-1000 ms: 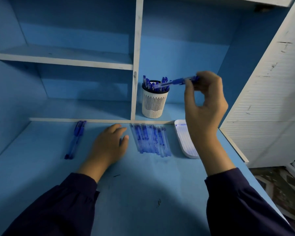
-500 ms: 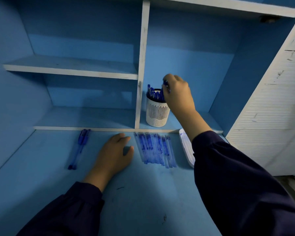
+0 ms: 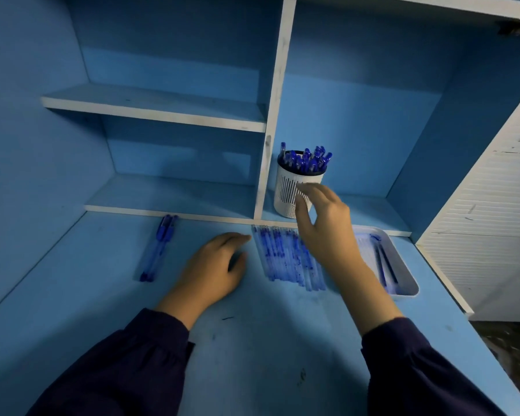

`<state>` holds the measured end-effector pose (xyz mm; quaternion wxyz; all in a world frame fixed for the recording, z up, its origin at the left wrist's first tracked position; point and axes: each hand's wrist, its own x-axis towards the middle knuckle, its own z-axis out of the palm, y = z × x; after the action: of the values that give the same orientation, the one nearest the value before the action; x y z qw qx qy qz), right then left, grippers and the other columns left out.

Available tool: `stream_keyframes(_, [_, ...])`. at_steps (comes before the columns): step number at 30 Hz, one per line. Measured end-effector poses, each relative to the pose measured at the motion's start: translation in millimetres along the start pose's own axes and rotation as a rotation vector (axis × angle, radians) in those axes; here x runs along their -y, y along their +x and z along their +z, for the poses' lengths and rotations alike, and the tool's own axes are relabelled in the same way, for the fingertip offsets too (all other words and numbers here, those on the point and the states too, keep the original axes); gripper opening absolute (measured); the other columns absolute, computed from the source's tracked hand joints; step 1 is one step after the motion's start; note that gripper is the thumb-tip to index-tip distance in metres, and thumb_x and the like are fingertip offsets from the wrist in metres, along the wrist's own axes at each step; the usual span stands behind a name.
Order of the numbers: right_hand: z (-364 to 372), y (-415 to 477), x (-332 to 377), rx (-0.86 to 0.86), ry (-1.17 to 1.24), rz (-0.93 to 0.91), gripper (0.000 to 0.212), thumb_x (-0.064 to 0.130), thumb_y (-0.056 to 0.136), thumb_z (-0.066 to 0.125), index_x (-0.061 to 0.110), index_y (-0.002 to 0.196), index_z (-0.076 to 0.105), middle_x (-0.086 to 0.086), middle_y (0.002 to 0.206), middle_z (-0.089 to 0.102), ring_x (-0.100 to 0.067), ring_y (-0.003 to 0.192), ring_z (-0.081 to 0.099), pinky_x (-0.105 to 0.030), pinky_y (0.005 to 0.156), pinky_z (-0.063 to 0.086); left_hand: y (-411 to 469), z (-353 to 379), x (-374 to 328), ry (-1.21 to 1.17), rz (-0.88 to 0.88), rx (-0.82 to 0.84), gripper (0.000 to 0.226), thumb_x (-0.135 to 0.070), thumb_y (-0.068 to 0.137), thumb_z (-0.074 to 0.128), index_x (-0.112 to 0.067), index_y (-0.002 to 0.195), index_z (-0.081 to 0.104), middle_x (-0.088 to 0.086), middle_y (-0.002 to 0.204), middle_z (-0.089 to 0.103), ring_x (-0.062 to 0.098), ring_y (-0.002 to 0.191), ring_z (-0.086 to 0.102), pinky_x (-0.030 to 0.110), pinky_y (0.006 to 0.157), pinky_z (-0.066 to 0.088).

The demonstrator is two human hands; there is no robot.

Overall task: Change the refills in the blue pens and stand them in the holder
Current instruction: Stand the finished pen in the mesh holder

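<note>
head-worn view, down onto desk

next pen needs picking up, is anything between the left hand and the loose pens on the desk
Nothing visible does. Only desk surface lies between the left hand and the loose blue pens. The row of refills lies on the hand's other side.

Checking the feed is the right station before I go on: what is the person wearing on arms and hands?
Both arms are in long, dark navy sleeves of loose fabric, the left sleeve and the right sleeve each gathered at the cuff near the wrist. The left hand and right hand are bare: no gloves, and no ring, watch or marking shows.
</note>
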<state>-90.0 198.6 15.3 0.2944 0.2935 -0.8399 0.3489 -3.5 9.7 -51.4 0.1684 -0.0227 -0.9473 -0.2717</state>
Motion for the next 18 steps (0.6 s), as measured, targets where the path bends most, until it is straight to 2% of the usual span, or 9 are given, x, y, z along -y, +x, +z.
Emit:
stream_keyframes(2, [9, -21, 8, 0.078, 0.003, 0.000, 0.030, 0.014, 0.092, 0.051, 0.000, 0.115, 0.065, -0.014, 0.114, 0.066, -0.033, 0.103, 0.062, -0.032, 0.091, 0.046, -7, -8, 3, 0.002, 0.023, -0.052, 0.039, -0.019, 0.096, 0.057, -0.016, 0.134, 0.060, 0.002, 0.135, 0.059, 0.019, 0.121, 0.056, 0.028, 0.099, 0.045])
stream_keyframes(5, [27, -44, 21, 0.225, -0.017, -0.003, 0.034, 0.016, 0.088, 0.055, -0.001, 0.116, 0.064, -0.016, 0.116, 0.066, -0.035, 0.104, 0.062, -0.031, 0.093, 0.044, -19, -25, 10, 0.057, 0.024, -0.122, 0.045, -0.037, 0.094, 0.042, -0.019, 0.131, 0.063, -0.005, 0.131, 0.061, 0.009, 0.118, 0.053, 0.021, 0.094, 0.041])
stream_keyframes(11, [60, -67, 56, 0.510, 0.038, -0.084, 0.048, 0.020, 0.094, 0.054, -0.001, 0.136, 0.048, -0.017, 0.139, 0.051, -0.031, 0.130, 0.046, -0.028, 0.111, 0.030, -43, -62, 46, 0.144, -0.093, -0.217, 0.052, -0.042, 0.092, 0.038, -0.014, 0.125, 0.066, 0.000, 0.127, 0.065, 0.019, 0.113, 0.060, 0.027, 0.095, 0.045])
stream_keyframes(15, [82, -66, 81, 0.613, 0.059, -0.127, 0.052, 0.025, 0.099, 0.047, 0.002, 0.145, 0.036, -0.013, 0.149, 0.039, -0.027, 0.139, 0.032, -0.025, 0.115, 0.018, -57, -81, 77, 0.223, -0.226, -0.188, 0.041, -0.029, 0.099, 0.049, -0.011, 0.133, 0.060, 0.004, 0.136, 0.058, 0.025, 0.122, 0.056, 0.035, 0.100, 0.043])
stream_keyframes(18, [102, -61, 96, 0.644, 0.086, -0.133, 0.053, 0.026, 0.100, 0.046, 0.002, 0.145, 0.036, -0.014, 0.149, 0.039, -0.028, 0.138, 0.033, -0.028, 0.115, 0.020, -66, -91, 94, 0.249, -0.301, -0.188, 0.040, -0.021, 0.098, 0.054, -0.010, 0.136, 0.058, 0.005, 0.143, 0.052, 0.026, 0.130, 0.050, 0.038, 0.107, 0.039])
